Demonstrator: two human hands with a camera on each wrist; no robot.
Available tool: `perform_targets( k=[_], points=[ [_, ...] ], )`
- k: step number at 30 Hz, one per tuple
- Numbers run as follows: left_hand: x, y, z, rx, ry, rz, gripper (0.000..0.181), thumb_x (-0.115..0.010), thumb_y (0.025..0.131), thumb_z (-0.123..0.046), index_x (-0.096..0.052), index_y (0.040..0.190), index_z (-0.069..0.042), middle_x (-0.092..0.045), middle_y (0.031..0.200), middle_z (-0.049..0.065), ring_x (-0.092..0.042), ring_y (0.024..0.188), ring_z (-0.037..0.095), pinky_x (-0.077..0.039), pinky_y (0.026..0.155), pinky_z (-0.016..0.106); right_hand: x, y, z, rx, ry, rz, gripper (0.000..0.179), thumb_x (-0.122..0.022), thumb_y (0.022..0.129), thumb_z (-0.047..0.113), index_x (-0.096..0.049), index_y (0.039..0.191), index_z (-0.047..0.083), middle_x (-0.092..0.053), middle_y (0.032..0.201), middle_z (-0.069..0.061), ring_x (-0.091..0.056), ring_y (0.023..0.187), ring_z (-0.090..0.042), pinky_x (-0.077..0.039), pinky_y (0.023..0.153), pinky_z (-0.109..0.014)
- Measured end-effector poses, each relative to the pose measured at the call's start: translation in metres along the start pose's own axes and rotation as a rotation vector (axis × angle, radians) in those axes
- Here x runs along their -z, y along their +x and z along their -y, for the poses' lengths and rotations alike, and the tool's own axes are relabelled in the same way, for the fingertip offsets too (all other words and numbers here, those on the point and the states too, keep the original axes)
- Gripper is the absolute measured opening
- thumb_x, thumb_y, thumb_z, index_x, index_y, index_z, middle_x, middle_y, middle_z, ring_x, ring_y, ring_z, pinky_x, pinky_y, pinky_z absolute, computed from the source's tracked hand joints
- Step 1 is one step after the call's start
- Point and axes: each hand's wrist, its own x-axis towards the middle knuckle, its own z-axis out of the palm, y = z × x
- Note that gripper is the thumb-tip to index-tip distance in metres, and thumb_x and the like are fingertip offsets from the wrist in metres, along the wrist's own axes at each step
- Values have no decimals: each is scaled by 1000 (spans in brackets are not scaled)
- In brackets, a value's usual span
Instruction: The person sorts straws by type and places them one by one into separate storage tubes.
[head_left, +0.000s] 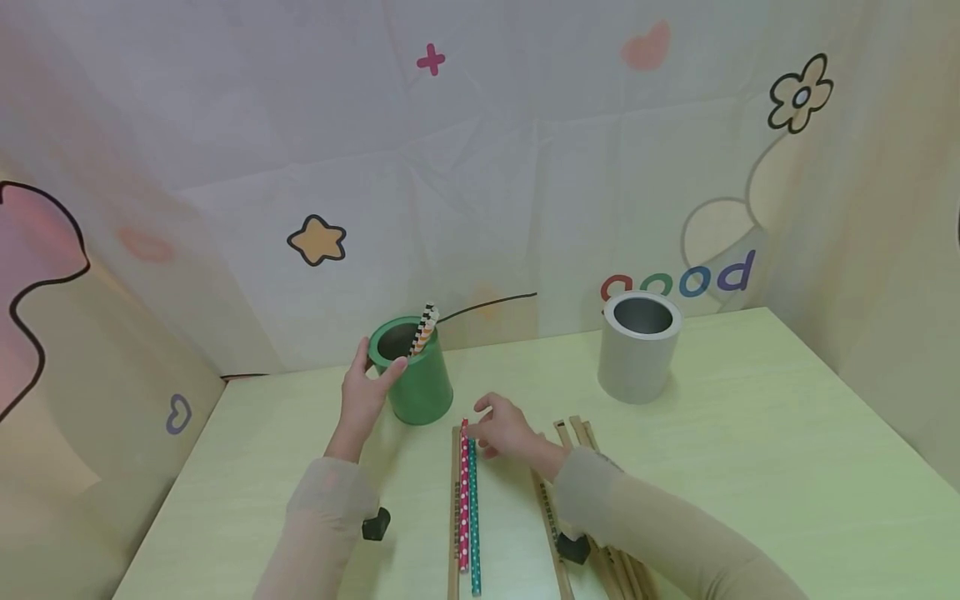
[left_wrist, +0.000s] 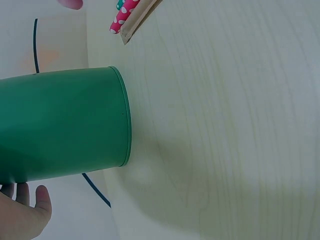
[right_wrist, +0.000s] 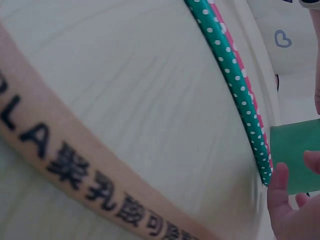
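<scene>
A green cylindrical holder (head_left: pixel 422 387) stands near the back of the table, with several patterned straws (head_left: pixel 424 329) leaning in it. My left hand (head_left: pixel 365 404) grips its rim, thumb on the near side and fingers round the left. In the left wrist view the holder (left_wrist: pixel 60 125) fills the left side, fingertips against it. A pink polka-dot straw (head_left: pixel 464 500) and a teal polka-dot straw (head_left: pixel 474 525) lie side by side on the table. Over their far ends is my right hand (head_left: pixel 506 429), its fingers loosely bent and the thumb apart in the right wrist view.
A white cylindrical holder (head_left: pixel 640 358) stands at the back right. One brown paper-wrapped straw (head_left: pixel 454 533) lies left of the pink one. Several more wrapped straws (head_left: pixel 615 571) lie under the right forearm. A printed curtain (head_left: pixel 480 208) hangs behind the table.
</scene>
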Motion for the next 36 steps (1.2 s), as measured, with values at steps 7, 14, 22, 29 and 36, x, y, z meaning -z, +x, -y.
perform_targets(
  k=[7,14,22,29,36],
  points=[
    [-1,0,0,6,1,-1,84,-61,80,-39,-9,143,-17,-26,144,10,-16,135,22,-12,108,50,-5,-4,-7,-7,-83,6,37,-64,79,17,-46,109,4,-56,73,-6,-51,52,-15,-44,49,-25],
    [0,-1,0,8,6,5,84,-61,81,-38,-9,143,-17,-25,145,10,-15,136,22,-12,109,50,-10,-8,-13,11,-114,-3,37,-65,79,15,-47,109,4,-51,62,-2,-45,46,-13,-37,44,-22],
    [0,0,-1,10,5,6,84,-61,81,-38,-9,143,-17,-25,145,10,-15,136,22,-11,108,51,-14,-12,-14,33,-204,-23,38,-67,76,14,-47,107,6,-51,61,-2,-42,43,-12,-34,40,-22],
    [0,0,-1,6,7,2,84,-61,81,-38,-9,143,-17,-25,145,10,-15,136,23,-12,108,51,-17,-13,-19,48,-274,-4,41,-69,73,11,-47,107,6,-53,68,-3,-42,44,-12,-37,41,-22],
    [-1,0,0,18,16,5,84,-60,81,-39,-8,143,-17,-24,145,11,-14,136,23,-13,108,50,-14,-18,-20,79,-319,16,40,-69,72,8,-48,106,3,-53,70,-4,-44,48,-12,-39,43,-23]
  ],
)
